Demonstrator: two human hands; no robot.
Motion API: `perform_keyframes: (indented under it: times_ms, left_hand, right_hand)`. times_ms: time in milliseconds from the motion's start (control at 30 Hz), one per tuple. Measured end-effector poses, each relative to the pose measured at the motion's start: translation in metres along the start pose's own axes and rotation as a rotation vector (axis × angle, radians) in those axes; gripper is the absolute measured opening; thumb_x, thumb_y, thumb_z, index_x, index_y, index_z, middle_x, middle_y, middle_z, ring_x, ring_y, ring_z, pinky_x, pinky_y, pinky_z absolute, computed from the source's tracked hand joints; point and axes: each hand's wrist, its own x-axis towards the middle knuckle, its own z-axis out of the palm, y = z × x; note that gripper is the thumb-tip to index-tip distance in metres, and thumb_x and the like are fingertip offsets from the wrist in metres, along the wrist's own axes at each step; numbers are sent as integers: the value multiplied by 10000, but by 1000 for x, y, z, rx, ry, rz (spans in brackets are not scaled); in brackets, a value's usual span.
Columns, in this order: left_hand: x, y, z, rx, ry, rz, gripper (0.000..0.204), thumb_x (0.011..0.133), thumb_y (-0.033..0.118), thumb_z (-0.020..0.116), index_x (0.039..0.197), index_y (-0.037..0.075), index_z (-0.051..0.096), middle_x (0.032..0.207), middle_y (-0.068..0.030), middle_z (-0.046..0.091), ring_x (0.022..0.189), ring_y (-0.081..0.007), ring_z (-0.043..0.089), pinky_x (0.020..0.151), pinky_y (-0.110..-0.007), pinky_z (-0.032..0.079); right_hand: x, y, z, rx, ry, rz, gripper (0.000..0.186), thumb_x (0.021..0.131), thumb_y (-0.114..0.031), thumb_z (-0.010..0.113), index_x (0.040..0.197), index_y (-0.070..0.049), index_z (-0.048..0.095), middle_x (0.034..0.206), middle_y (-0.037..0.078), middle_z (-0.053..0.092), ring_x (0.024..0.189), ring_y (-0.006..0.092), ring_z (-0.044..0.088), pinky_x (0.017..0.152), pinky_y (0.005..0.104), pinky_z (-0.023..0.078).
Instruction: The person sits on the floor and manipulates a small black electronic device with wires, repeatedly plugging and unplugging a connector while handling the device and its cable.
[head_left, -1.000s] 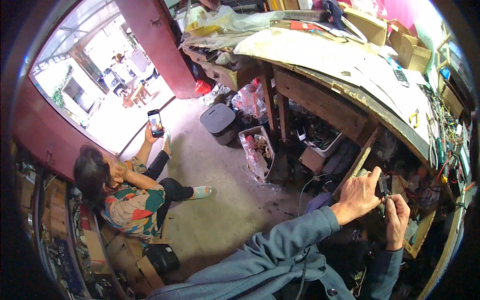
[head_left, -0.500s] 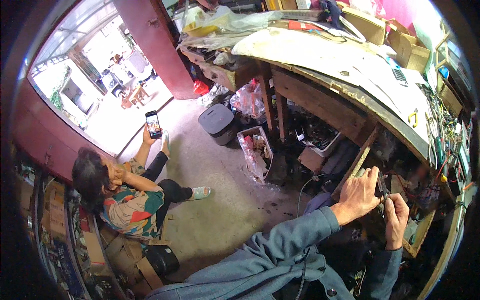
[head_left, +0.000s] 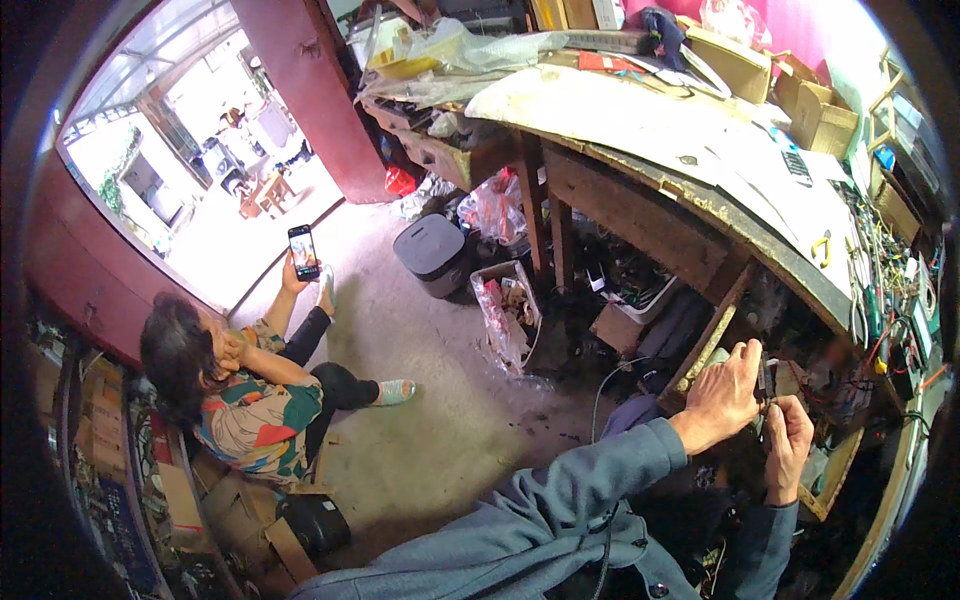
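Dropping the small dark part (head_left: pixel 764 383) looks to me like the likeliest mishap here, since so little of it sits in my fingers and the open drawer (head_left: pixel 712 345) lies right below. Among that dim clutter, a thing this dark would be hard to find again. If my two hands pulled unevenly, I think it could also twist or snap. The wires (head_left: pixel 888 352) to the right are another worry: my right sleeve (head_left: pixel 765 545) might catch one if I swung my arm that way.

My left hand (head_left: pixel 722 398) is bent over the part's left side, fingers close together and curled toward it; the thumb is out of sight, so I cannot tell how firm that hold is. My right hand (head_left: pixel 788 445) is nearly closed, thumb and finger pinching the near end. The part sits between both hands, in front of the workbench (head_left: pixel 640 215), too small and shadowed for me to say exactly what it is.
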Motion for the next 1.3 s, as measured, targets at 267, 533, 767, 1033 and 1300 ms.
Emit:
perform_keyframes:
  times_ms: [267, 533, 767, 1033, 1300]
  left_hand:
    - [-6, -3, 8, 47, 43, -1, 423, 774, 81, 717, 1106, 38, 457, 977, -238, 638, 914, -462, 669, 746, -542, 560]
    - [-1, 2, -13, 51, 93, -35, 608, 734, 279, 890, 1226, 112, 574, 981, -196, 732, 884, -409, 724, 735, -503, 579]
    - [-2, 0, -12, -128, 47, -62, 484, 738, 190, 865, 1137, 85, 613, 957, -191, 731, 934, -416, 717, 774, -476, 568]
    - [-5, -8, -20, -290, 126, -17, 468, 714, -2, 806, 1111, 37, 563, 893, -122, 683, 815, -270, 693, 765, -388, 554]
    - [-9, 0, -16, -333, 203, 54, 399, 736, -25, 769, 1052, 61, 542, 836, -16, 556, 752, -139, 518, 693, -297, 478]
  right_hand:
    - [-10, -17, 1, -123, 39, 42, 178, 1024, -190, 611, 954, -31, 650, 808, -67, 520, 716, 34, 411, 624, 205, 316]
    - [1, -39, 21, -316, 78, -278, 160, 990, -156, 649, 993, -7, 709, 812, 134, 702, 734, 223, 688, 663, 337, 528]
    - [-10, -55, 25, -463, 121, -242, 123, 948, -143, 659, 958, -22, 639, 771, 209, 658, 692, 393, 663, 618, 460, 512]
    - [-10, -65, 44, -651, 158, -363, 159, 928, -198, 672, 962, -54, 614, 772, 188, 649, 695, 399, 659, 621, 483, 522]
    - [-16, -67, 49, -951, 120, -490, 128, 892, -131, 669, 869, -74, 557, 693, 91, 566, 597, 274, 632, 516, 403, 482]
